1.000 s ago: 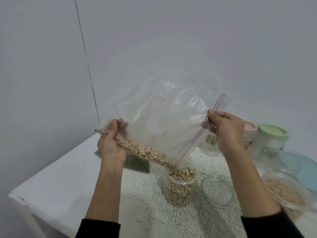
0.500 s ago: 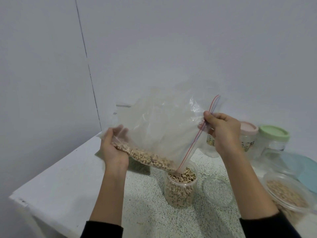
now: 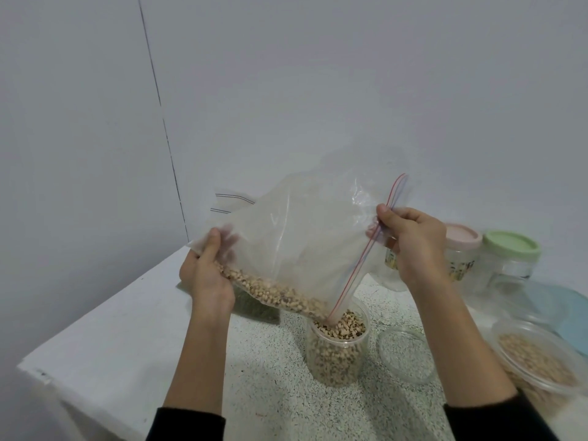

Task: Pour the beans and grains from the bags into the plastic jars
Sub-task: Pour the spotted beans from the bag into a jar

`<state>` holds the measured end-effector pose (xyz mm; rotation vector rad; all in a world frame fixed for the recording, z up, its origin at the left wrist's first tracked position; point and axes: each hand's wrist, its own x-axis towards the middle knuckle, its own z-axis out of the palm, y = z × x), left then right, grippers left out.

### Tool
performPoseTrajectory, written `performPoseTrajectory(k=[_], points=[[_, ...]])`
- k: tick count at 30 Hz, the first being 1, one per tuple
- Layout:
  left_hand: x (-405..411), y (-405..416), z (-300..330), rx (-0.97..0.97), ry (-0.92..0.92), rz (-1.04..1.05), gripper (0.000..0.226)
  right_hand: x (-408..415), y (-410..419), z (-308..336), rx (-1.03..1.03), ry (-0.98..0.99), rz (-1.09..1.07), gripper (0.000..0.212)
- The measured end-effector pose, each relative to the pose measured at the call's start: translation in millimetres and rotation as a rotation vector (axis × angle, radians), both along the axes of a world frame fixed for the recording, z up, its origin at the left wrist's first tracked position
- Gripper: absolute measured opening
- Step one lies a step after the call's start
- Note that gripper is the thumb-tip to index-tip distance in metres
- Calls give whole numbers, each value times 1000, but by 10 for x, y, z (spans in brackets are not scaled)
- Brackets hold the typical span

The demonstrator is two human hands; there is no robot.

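1. My right hand (image 3: 416,246) pinches the zip edge of the clear bag (image 3: 305,237), thumb on top and fingers curled under, right at the red and blue zip line (image 3: 362,259) near its upper end.
2. My left hand (image 3: 208,275) grips the bag's closed bottom corner, thumb up against the near face and fingers wrapped behind the plastic, where they show only as a blur.
3. Between my two hands the bag hangs tilted, its lower edge sloping down to the right. The black-eyed beans (image 3: 273,289) lie in a band along that lower edge, from my left palm down to the mouth corner.
4. The lowest corner of the bag's mouth dips into the open plastic jar (image 3: 337,351), which stands upright on the speckled tabletop (image 3: 273,393) and is filled with beans nearly to its rim.
5. Just right of the jar a clear round lid (image 3: 405,356) lies flat on the table.
6. Further right, near the edge of view, a clear container (image 3: 534,361) holds pale grains, with a pale blue lid (image 3: 569,313) behind it.
7. Behind my right hand stand two more jars, one with a pink lid (image 3: 463,241) and one with a green lid (image 3: 510,248), both closed.
8. A dark green patch (image 3: 257,308) lies on the table under the bag, too hidden to identify.
9. Another bag's lined edge (image 3: 232,202) shows behind the one I hold, against the white wall (image 3: 318,90).
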<state>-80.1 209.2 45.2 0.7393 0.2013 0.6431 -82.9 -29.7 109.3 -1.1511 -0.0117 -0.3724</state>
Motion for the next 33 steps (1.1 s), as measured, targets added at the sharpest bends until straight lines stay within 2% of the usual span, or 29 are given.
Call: performPoseTrajectory(k=[5,9,16,22,33], points=[[-15,-55,25,-54,2,65,25,-8,10,1,3,-4,6,14],[-13,-27,6,-29,-35,20,15,-14,1,-1,-9,-5,-3,14],[-27,55,15,-26,-63,-39,24,-37,-48,3,22,-7,-16,14],[-46,162,6,-32,-131,-84,50,-51,-58,7,23,-18,-6,14],[-22,200,-16,-62,-161,-91,54,-4,-70,-32,11,4,-22,12]])
